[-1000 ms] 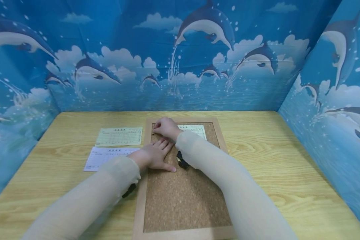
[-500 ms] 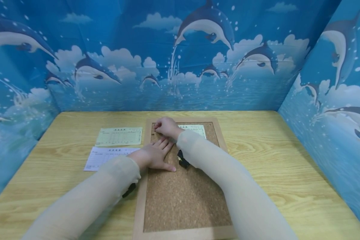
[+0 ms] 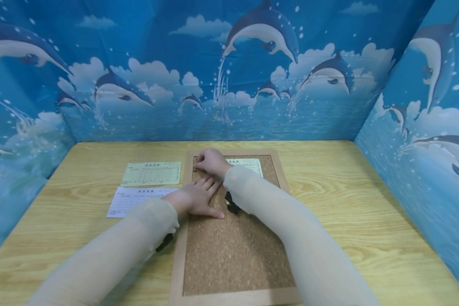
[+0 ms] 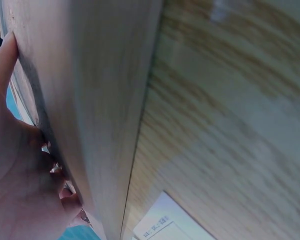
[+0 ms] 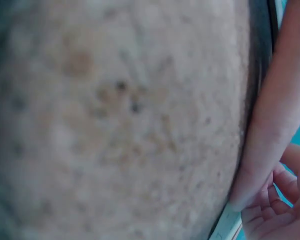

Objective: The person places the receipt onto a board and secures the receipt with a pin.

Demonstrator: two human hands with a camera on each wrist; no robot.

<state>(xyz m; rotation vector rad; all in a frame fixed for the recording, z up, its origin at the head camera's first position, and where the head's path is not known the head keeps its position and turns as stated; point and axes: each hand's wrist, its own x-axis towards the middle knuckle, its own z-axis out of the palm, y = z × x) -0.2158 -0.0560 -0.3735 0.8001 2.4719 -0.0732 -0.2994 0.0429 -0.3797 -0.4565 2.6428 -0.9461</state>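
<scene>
In the head view my left hand (image 3: 203, 197) lies flat with spread fingers on the upper left of a wood-framed corkboard (image 3: 237, 255). Just beyond its fingertips, my right hand (image 3: 212, 162) has curled fingers, with thumb and forefinger pinching at the board's top left corner. A small pin-like thing (image 3: 194, 170) shows right below those fingertips; its kind cannot be made out. A pale green printed form (image 3: 248, 165) lies on the cork at the upper right, partly covered by the right arm. In the right wrist view, a strip of pale paper (image 5: 228, 220) shows beneath a left fingertip.
Left of the board, a green form (image 3: 151, 174) and a white form (image 3: 131, 202) lie on the wood-grain table (image 3: 367, 204); the left arm partly covers the white one. Dolphin-print curtains (image 3: 157, 85) stand behind and at the sides. Black straps (image 3: 231, 204) show at the wrists.
My right fingertips lifted slightly off the top left corner half a second ago and are back down at it now. The left hand has stayed in place.
</scene>
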